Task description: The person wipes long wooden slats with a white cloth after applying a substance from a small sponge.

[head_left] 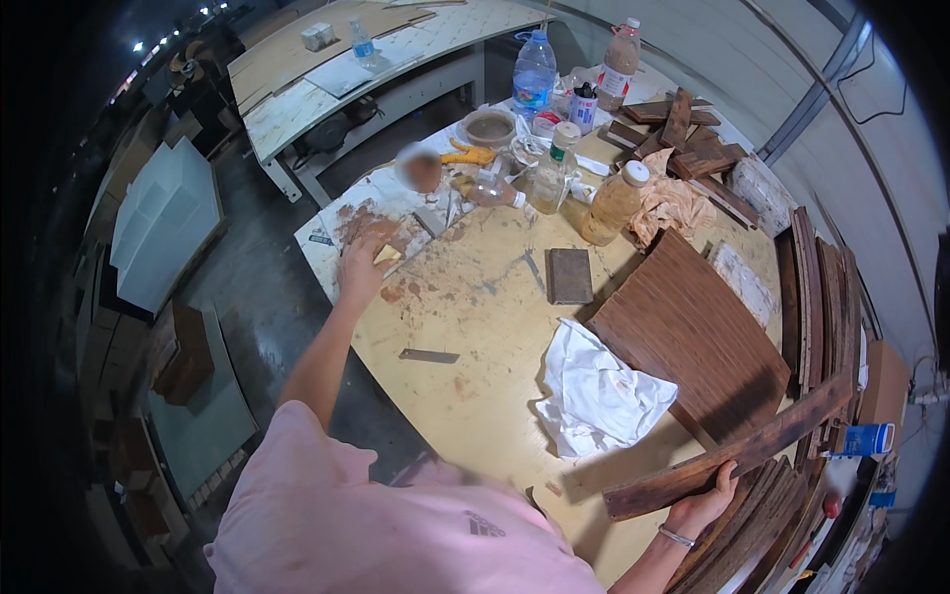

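My left hand [362,267] reaches to the table's far left edge, over a patch smeared with brown powder or paste. Its fingers are closed on a small pale-yellow piece [387,254], whose kind I cannot make out. At the near right, my right hand [703,503] grips a long, dark brown wooden board [732,451] from below, tilted up toward the right. A crumpled white cloth [604,391] lies beside the board's left end. Behind it rests a wide, grained brown panel [698,332]. A thin metal strip [429,355] lies nearer me than my left hand.
A dark rectangular block [570,276] sits mid-table. Beyond it stand bottles of cloudy liquid [613,205], a bowl [489,127] and a large blue water bottle [534,71]. Wood offcuts [683,129] are heaped at the far right; more boards [821,297] line the right edge.
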Demonstrator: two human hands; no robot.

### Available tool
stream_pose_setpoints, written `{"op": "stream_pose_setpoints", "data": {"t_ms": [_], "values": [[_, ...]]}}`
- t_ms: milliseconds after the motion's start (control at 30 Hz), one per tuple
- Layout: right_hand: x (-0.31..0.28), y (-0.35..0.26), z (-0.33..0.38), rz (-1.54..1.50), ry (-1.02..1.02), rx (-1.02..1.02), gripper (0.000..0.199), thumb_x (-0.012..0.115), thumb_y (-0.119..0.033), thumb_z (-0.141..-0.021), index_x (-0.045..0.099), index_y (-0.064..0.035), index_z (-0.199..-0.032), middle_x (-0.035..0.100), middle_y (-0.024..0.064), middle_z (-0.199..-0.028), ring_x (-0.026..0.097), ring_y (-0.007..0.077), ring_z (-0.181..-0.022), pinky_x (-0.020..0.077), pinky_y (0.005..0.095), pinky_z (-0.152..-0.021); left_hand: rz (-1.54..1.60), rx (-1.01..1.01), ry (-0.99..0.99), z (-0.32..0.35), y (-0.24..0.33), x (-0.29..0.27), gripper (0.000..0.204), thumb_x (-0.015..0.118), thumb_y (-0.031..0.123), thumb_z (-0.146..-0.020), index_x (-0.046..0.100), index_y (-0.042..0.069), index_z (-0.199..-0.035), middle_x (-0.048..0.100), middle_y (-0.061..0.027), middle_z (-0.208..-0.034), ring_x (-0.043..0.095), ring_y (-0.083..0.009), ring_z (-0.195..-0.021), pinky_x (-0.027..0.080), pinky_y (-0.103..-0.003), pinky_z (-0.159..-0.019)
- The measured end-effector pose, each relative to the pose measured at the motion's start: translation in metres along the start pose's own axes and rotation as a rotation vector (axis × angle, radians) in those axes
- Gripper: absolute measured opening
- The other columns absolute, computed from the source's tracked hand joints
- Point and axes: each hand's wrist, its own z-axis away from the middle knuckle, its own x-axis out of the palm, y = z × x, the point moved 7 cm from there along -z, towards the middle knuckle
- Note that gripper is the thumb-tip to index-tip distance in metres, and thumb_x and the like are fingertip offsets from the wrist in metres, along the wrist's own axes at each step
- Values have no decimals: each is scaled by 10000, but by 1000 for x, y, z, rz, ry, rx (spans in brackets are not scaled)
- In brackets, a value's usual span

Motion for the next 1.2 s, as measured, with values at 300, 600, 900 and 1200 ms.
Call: {"op": "stream_pose_setpoints", "data": {"t_ms": [300, 600, 900, 1200], "values": [[16, -13, 28, 79, -170, -33, 192, 591, -100, -917, 609, -45, -1100, 636, 4, -976, 588, 117, -882, 463, 263, -808, 136, 230, 125, -16, -40, 43, 332, 806, 94, -659, 680, 48, -962, 602, -129, -956, 587, -306, -933, 468, -404, -822], [10, -9, 30, 108, -87, 13, 179, 610, -31, -897, 618, 24, -1067, 664, 46, -991, 580, 109, -867, 441, 254, -812, 382, 82, 105, -36, -46, 47, 172, 743, 4, -722, 661, -2, -873, 611, -38, -812, 567, -141, -726, 456, -273, -672], [31, -12, 32, 96, -152, 41, 137, 608, -140, -934, 632, -9, -967, 619, -16, -865, 498, 52, -751, 398, 221, -691, 1009, 636, -779, 186, 366, -5, 133, 795, 54, -705, 692, 46, -790, 524, -16, -697, 513, -144, -695, 414, -282, -622], [29, -31, 15, 81, -91, 42, 168, 597, -147, -944, 626, 7, -1006, 648, 24, -933, 562, 104, -824, 443, 253, -777, 1150, 1065, -666, 255, 432, -10, 126, 747, 59, -699, 679, 38, -803, 500, -76, -684, 498, -261, -644, 401, -368, -566]]}}
